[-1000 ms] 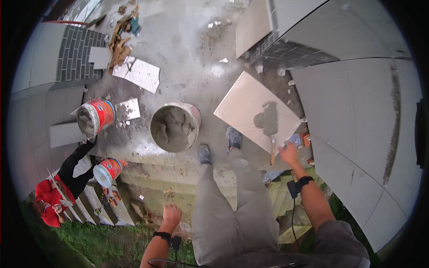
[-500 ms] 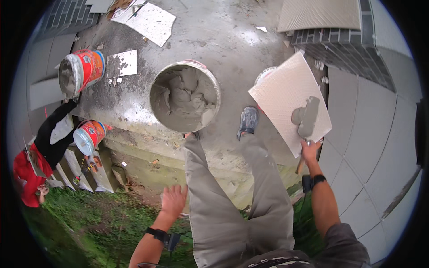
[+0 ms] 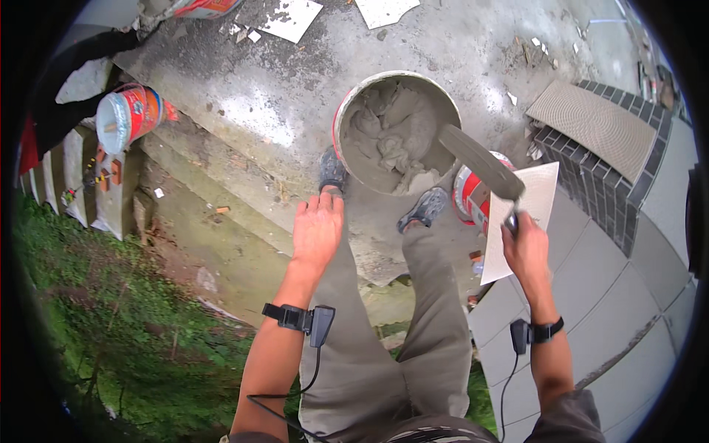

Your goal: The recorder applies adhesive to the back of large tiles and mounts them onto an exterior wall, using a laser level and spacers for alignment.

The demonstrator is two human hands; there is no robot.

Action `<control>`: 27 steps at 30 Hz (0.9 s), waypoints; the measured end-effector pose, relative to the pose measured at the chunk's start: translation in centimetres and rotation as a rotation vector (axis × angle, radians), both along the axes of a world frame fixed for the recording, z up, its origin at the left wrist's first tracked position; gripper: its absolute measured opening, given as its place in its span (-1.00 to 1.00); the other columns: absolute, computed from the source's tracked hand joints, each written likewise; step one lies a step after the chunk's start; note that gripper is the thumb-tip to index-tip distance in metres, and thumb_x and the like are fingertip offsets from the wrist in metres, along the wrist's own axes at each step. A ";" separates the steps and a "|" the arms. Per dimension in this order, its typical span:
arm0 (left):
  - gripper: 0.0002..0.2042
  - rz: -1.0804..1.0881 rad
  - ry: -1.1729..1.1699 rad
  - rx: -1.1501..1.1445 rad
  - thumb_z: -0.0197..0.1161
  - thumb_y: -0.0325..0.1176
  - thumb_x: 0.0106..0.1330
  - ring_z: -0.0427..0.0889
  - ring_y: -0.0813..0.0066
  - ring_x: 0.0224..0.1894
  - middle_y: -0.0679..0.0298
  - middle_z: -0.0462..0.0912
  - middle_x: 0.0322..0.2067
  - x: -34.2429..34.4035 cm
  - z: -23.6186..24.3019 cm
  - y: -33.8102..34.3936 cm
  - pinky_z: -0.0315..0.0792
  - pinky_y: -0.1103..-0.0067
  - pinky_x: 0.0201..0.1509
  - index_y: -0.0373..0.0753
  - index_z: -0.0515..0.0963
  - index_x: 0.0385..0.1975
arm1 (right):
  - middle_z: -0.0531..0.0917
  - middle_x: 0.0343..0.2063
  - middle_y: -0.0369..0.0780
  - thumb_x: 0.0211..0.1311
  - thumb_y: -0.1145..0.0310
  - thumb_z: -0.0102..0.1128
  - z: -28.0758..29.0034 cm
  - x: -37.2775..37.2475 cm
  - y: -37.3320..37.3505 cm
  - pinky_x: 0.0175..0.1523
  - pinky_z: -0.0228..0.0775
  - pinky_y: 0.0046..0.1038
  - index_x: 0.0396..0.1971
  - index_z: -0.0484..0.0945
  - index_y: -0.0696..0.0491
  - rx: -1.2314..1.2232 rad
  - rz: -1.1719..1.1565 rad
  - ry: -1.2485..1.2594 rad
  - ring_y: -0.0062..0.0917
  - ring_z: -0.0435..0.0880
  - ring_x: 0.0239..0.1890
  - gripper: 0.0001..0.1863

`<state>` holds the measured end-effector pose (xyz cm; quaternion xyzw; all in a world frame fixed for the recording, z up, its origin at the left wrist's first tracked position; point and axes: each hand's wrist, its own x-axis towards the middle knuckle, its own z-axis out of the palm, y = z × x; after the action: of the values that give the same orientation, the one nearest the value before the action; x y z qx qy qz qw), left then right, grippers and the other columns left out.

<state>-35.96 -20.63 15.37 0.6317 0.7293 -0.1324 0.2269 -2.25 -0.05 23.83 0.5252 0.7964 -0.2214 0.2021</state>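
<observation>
My right hand (image 3: 527, 247) is wrapped round the handle of a trowel (image 3: 480, 164). The trowel's long blade is coated in grey mortar, and its tip reaches over the rim of a large bucket (image 3: 342, 129). Wet grey mortar (image 3: 399, 129) lies in thick folds inside that bucket. Behind the trowel, a pale tile (image 3: 543, 184) leans by a red and white bucket (image 3: 473, 193); my hand and the blade cover part of the tile. My left hand (image 3: 319, 229) holds nothing. It hovers above my left leg with its fingers stretched out.
A ribbed tile (image 3: 591, 122) rests on a dark brick-patterned block (image 3: 587, 184) at right, beside a panelled grey surface (image 3: 605, 317). At left are steps (image 3: 214, 192), an orange and white bucket (image 3: 131, 118) and part of another person in black trousers (image 3: 63, 96). White tile pieces (image 3: 292, 18) lie farther off.
The trowel has come off the tile's face and swung left to the mortar bucket in my right hand. My left hand has risen and moved forward. The whole view has turned.
</observation>
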 end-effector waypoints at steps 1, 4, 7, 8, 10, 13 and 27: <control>-0.76 0.040 -0.034 0.026 0.19 -0.37 0.20 0.62 0.35 -0.14 0.24 0.62 -0.24 -0.1 -0.3 -0.2 0.45 0.40 -0.10 -0.22 0.58 -0.13 | 0.64 -0.38 0.05 0.20 0.34 0.30 -1.2 -2.6 1.0 -0.25 0.49 -0.07 -0.30 0.46 0.18 0.056 0.093 -0.069 0.03 0.66 -0.31 -0.75; -0.78 0.143 -0.123 0.039 0.19 -0.37 0.19 0.62 0.34 -0.14 0.22 0.62 -0.24 0.0 -2.0 -1.1 0.46 0.40 -0.10 -0.22 0.59 -0.17 | 0.64 -0.37 -0.03 0.24 0.41 0.16 -6.2 -9.5 3.5 -0.26 0.58 -0.20 -0.29 0.51 0.14 0.291 0.425 -0.212 -0.14 0.72 -0.35 -0.87; -0.80 0.241 -0.213 0.029 0.19 -0.37 0.18 0.64 0.31 -0.13 0.21 0.64 -0.26 0.9 -5.5 -2.8 0.48 0.39 -0.09 -0.22 0.62 -0.22 | 0.66 -0.42 -0.19 0.19 0.43 0.11 -13.0 -14.6 4.8 -0.31 0.63 -0.41 -0.36 0.54 0.09 0.533 0.684 -0.382 -0.41 0.75 -0.38 -0.92; -0.81 0.286 -0.241 0.033 0.19 -0.38 0.18 0.65 0.30 -0.13 0.20 0.65 -0.26 1.2 -6.9 -3.7 0.49 0.38 -0.08 -0.22 0.63 -0.25 | 0.66 -0.43 -0.20 0.19 0.41 0.12 -15.8 -16.0 4.9 -0.33 0.63 -0.44 -0.38 0.55 0.08 0.597 0.742 -0.407 -0.45 0.75 -0.40 -0.92; -0.83 0.365 -0.355 -0.067 0.18 -0.39 0.18 0.69 0.25 -0.14 0.20 0.69 -0.28 1.9 -10.0 -5.6 0.51 0.36 -0.07 -0.21 0.66 -0.29 | 0.69 -0.43 -0.21 0.22 0.38 0.11 -21.5 -18.2 4.7 -0.36 0.64 -0.47 -0.35 0.59 0.08 0.558 0.811 -0.422 -0.49 0.76 -0.40 -0.88; -0.83 0.448 -0.368 -0.087 0.16 -0.38 0.22 0.71 0.26 -0.13 0.23 0.71 -0.26 3.0 -13.8 -7.8 0.50 0.34 -0.06 -0.19 0.68 -0.29 | 0.71 -0.42 -0.22 0.28 0.39 0.06 -28.5 -20.3 4.8 -0.26 0.66 -0.40 -0.30 0.61 0.07 0.478 0.922 -0.399 -0.41 0.79 -0.34 -0.85; -0.80 0.292 -0.479 -0.294 0.18 -0.34 0.24 0.62 0.32 -0.08 0.24 0.67 -0.21 4.8 -15.0 -6.7 0.40 0.31 0.01 -0.19 0.68 -0.22 | 0.70 -0.22 0.14 0.13 0.23 0.33 -32.4 -23.0 5.7 0.00 0.61 -0.10 -0.24 0.60 0.21 -0.104 0.582 -0.448 0.03 0.71 -0.11 -0.65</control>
<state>-31.21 -27.36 0.40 0.4942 0.7111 -0.0501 0.4975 -25.25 5.68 -8.60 0.3013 0.8362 -0.0746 0.4522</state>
